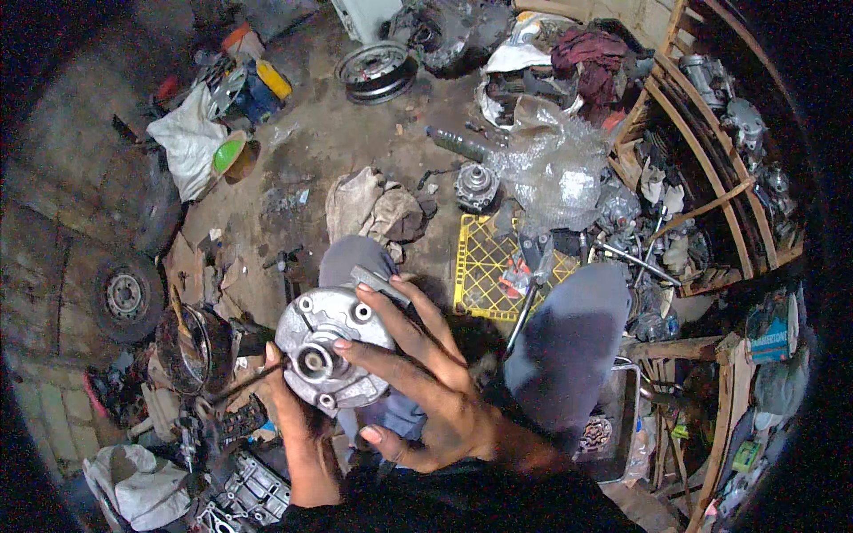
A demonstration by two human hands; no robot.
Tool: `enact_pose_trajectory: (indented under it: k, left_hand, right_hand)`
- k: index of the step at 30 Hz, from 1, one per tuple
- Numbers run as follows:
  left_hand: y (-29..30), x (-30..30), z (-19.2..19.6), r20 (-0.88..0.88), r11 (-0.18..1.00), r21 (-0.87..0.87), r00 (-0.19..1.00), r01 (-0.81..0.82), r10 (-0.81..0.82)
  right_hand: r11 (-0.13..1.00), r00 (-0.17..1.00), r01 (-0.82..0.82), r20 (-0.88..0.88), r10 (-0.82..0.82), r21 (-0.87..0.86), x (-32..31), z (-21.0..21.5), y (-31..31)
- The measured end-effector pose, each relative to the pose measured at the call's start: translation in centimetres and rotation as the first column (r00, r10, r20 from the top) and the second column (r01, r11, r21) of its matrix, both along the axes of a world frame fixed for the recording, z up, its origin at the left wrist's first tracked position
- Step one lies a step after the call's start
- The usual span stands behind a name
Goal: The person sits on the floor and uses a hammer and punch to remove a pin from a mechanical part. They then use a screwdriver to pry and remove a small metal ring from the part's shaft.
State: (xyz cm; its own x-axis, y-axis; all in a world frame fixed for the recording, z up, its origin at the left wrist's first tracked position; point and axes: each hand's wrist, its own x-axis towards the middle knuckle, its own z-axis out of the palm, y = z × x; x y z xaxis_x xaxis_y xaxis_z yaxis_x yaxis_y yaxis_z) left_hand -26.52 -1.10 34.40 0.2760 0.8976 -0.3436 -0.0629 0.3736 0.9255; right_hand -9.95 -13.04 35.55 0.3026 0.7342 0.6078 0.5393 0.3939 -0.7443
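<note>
A round silver metal housing, like a pump, with bolt holes (298, 362) sits tilted above my lap, its hollow hub facing up. My left hand (298, 435) is closed around its lower left side, most of its fingers hidden beneath. Across the right of the housing spreads my right hand (435, 382), open, index fingertip at the hub, the other fingertips at a grey block-shaped part (380, 286) on the far edge. Its thumb stays apart from the metal. A thin dark rod (244, 384) slants from beside my left hand toward the lower left; whether I hold it cannot be told.
A yellow crate (462, 266) with tools stands ahead, beside my knee (569, 338). Beyond it lie another metal unit (477, 186), clear plastic wrap (560, 169) and a rag (360, 209). A wooden rack (711, 133) flanks the right; a wheel (124, 293) and a bucket (191, 351) stand left.
</note>
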Motion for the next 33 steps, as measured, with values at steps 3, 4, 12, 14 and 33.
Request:
enact_pose_trajectory:
  k: [3, 4, 12, 14, 33]
  left_hand:
    - [1.0, -1.2, -0.6, -0.106, 0.955, 0.211, 0.976, 0.209, -0.19]
    - [1.6, -1.2, -0.9, -0.285, 0.866, 0.367, 0.927, 0.341, -0.244]
    - [1.2, 1.9, -3.4, -0.503, 0.655, 0.418, 0.761, 0.629, -0.41]
    - [1.3, 3.2, -5.3, -0.424, 0.631, 0.565, 0.843, 0.531, -0.33]
    - [1.3, 6.1, -8.3, -0.028, 0.529, 0.84, 0.983, 0.12, -0.179]
  right_hand:
    - [1.0, 0.994, 0.001, -0.105, 0.002, 0.03, -1.6, -1.3, 1.6]
    - [0.999, 0.99, 0.007, -0.143, -0.001, 0.04, -2.1, -1.9, 2.0]
    - [0.977, 0.972, 0.211, -0.102, -0.211, -0.007, 1.0, -4.5, 4.8]
    - [0.973, 0.971, 0.232, -0.063, -0.231, 0.006, 1.7, -4.8, 5.2]
    - [0.967, 0.967, 0.233, -0.084, -0.242, -0.099, 5.2, -3.6, -7.9]
